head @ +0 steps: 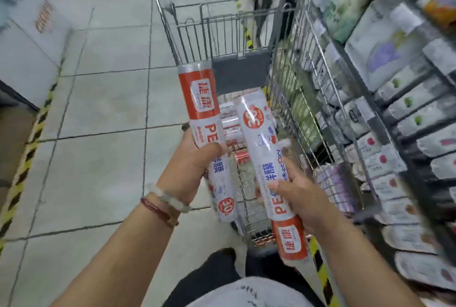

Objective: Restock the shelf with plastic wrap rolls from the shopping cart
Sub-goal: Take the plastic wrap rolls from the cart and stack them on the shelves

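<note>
Your left hand (195, 166) has its grip closed round the middle of a roll (206, 131), held roughly upright with the orange end up, above the cart's left rim. Two bracelets (165, 204) sit on that wrist. Your right hand (299, 198) has its grip closed round a second roll (267, 171), thumb across the label, orange end down, over the cart's near end. The two held rolls stand side by side, apart. More rolls (234, 134) lie on the floor of the cart (222, 28), between and beyond the held pair. The shelf (394, 99) runs along the cart's right side, stocked with blurred packs.
</note>
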